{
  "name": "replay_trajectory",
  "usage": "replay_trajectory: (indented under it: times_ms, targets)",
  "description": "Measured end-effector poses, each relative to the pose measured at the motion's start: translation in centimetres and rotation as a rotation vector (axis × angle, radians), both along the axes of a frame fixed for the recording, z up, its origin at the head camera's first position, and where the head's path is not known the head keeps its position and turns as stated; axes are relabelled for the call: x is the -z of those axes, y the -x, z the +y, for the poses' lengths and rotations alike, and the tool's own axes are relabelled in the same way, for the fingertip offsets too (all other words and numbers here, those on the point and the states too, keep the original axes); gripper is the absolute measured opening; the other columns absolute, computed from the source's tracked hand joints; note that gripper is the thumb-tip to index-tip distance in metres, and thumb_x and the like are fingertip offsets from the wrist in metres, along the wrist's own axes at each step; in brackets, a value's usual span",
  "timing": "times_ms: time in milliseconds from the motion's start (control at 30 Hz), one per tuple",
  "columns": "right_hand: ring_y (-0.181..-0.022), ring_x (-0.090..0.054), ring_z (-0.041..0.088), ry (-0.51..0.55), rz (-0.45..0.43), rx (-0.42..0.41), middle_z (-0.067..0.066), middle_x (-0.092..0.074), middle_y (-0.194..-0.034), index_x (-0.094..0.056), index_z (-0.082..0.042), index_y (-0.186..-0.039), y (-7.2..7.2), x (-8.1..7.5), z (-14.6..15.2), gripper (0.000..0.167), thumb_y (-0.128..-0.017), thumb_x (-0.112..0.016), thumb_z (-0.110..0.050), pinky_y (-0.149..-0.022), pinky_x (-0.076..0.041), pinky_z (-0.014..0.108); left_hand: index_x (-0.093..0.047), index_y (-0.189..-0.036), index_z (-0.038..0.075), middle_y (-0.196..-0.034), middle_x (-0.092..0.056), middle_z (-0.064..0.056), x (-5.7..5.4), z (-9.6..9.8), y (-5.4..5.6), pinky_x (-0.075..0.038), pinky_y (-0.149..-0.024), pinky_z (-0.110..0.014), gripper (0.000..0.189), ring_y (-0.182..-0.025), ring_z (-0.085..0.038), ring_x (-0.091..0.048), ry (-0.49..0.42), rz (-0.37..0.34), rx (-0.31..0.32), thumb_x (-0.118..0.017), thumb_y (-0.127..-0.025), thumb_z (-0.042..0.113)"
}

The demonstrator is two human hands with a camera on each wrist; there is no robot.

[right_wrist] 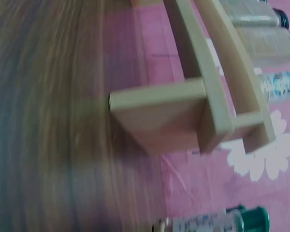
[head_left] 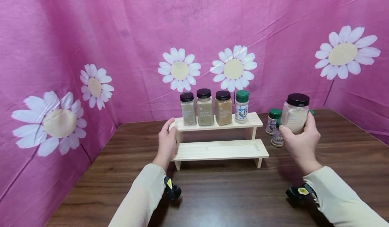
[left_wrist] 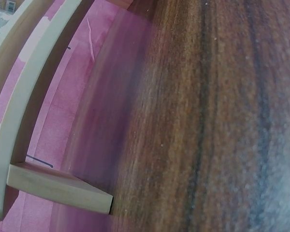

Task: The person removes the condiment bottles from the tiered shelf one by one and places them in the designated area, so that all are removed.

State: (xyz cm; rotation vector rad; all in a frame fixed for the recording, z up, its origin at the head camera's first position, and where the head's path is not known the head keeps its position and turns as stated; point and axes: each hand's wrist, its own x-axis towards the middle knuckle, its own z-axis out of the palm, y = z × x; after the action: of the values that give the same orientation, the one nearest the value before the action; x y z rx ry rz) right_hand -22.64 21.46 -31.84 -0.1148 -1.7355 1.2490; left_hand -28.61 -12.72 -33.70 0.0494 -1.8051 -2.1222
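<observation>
A square clear jar [head_left: 293, 117] with a black lid and pale powder inside is held upright in my right hand [head_left: 304, 147], raised at the right of the table. My left hand [head_left: 166, 142] grips the left end of the two-tier wooden rack [head_left: 220, 150], thumb near the upper board. Along that upper board stand three black-lidded spice jars [head_left: 205, 110] and, at its right end, a green-capped shaker bottle [head_left: 241, 108]. The lower board is bare. In both wrist views the rack's end legs [left_wrist: 63, 188] [right_wrist: 159, 113] show, while the hands are out of sight.
Behind the held jar, on the brown wooden table [head_left: 231, 196], stand more green-capped shaker bottles [head_left: 271, 127], partly covered by the jar and hand. A pink cloth [head_left: 136, 24] printed with white daisies hangs behind the table and along its sides.
</observation>
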Motion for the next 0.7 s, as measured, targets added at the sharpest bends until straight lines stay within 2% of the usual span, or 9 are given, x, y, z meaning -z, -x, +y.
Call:
replay_trajectory:
  times_ms: [67,133,200,267,333,400,500,567,700]
  targets:
    - [-0.076,-0.048,0.0,-0.001,-0.017,0.003,-0.024,-0.052,-0.083,-0.058,-0.023,-0.11,-0.1,0.1,0.7,0.05,-0.066,-0.065,-0.001,-0.064,-0.034,0.014,-0.053,-0.128,0.006,-0.091,-0.06,-0.006,0.0,0.0,0.0,-0.045,-0.063,-0.016,0.039,-0.072,-0.006,-0.053,-0.001,0.002,-0.003,-0.046,-0.091,0.001]
    - [-0.076,-0.047,-0.001,0.001,-0.036,0.009,-0.024,-0.052,-0.084,-0.058,-0.024,-0.112,-0.2,0.3,1.4,0.051,-0.067,-0.065,-0.002,-0.064,-0.034,0.013,-0.053,-0.128,0.007,-0.075,-0.051,0.0,0.0,0.0,0.0,-0.04,-0.054,-0.016,0.039,-0.06,-0.004,-0.045,0.004,-0.002,-0.012,-0.046,-0.09,0.001]
    - [-0.077,-0.047,-0.002,0.003,-0.055,0.016,-0.024,-0.052,-0.085,-0.057,-0.026,-0.111,-0.3,0.5,2.0,0.051,-0.067,-0.066,-0.002,-0.064,-0.033,0.013,-0.054,-0.128,0.007,-0.077,-0.053,0.0,0.0,0.1,0.0,-0.042,-0.056,-0.016,0.039,-0.063,-0.004,-0.048,-0.001,-0.001,-0.012,-0.046,-0.09,0.001]
    - [-0.077,-0.046,-0.003,-0.001,-0.077,0.026,-0.025,-0.051,-0.085,-0.056,-0.027,-0.111,-0.3,0.7,2.6,0.051,-0.068,-0.067,-0.003,-0.065,-0.032,0.012,-0.053,-0.128,0.006,-0.097,-0.059,-0.006,0.0,0.1,0.0,-0.045,-0.065,-0.016,0.039,-0.075,-0.006,-0.052,-0.005,0.005,-0.008,-0.045,-0.09,0.0]
    - [-0.078,-0.045,-0.004,-0.009,-0.111,0.039,-0.026,-0.05,-0.085,-0.056,-0.026,-0.112,-0.3,0.8,3.2,0.05,-0.068,-0.068,-0.004,-0.066,-0.031,0.012,-0.053,-0.128,0.006,-0.117,-0.056,-0.01,0.0,0.0,0.1,-0.045,-0.072,-0.016,0.039,-0.086,-0.009,-0.052,-0.01,0.011,-0.004,-0.045,-0.09,0.0]
    - [-0.081,-0.043,-0.005,-0.019,-0.163,0.055,-0.026,-0.047,-0.087,-0.055,-0.022,-0.116,-0.3,0.9,3.6,0.052,-0.069,-0.068,-0.006,-0.069,-0.03,0.012,-0.053,-0.128,0.005,-0.125,-0.053,-0.013,0.0,0.0,0.2,-0.045,-0.075,-0.017,0.04,-0.091,-0.01,-0.052,-0.014,0.015,-0.004,-0.045,-0.089,-0.001]
    - [-0.087,-0.042,-0.003,-0.018,-0.269,0.066,-0.022,-0.046,-0.092,-0.049,-0.016,-0.126,-0.1,1.0,4.2,0.058,-0.071,-0.069,-0.01,-0.074,-0.029,0.013,-0.054,-0.127,0.006,-0.12,-0.055,-0.011,0.0,0.0,0.2,-0.046,-0.074,-0.017,0.039,-0.088,-0.009,-0.053,-0.019,0.015,-0.017,-0.045,-0.089,-0.001]
    - [-0.093,-0.044,0.001,-0.008,-0.335,0.063,-0.017,-0.047,-0.099,-0.045,-0.013,-0.131,0.0,1.2,4.5,0.063,-0.073,-0.069,-0.012,-0.078,-0.03,0.014,-0.055,-0.126,0.007,-0.104,-0.058,-0.011,0.0,0.0,0.2,-0.046,-0.068,-0.017,0.039,-0.079,-0.008,-0.053,-0.018,0.008,-0.025,-0.046,-0.089,0.0]
    - [-0.101,-0.044,0.007,-0.014,-0.419,0.04,-0.008,-0.047,-0.109,-0.039,-0.01,-0.136,0.3,1.7,5.5,0.068,-0.075,-0.069,-0.015,-0.084,-0.031,0.014,-0.055,-0.126,0.006,-0.101,-0.058,-0.008,-0.1,0.1,0.0,-0.046,-0.067,-0.015,0.039,-0.077,-0.005,-0.053,-0.017,0.006,-0.027,-0.047,-0.089,0.0]
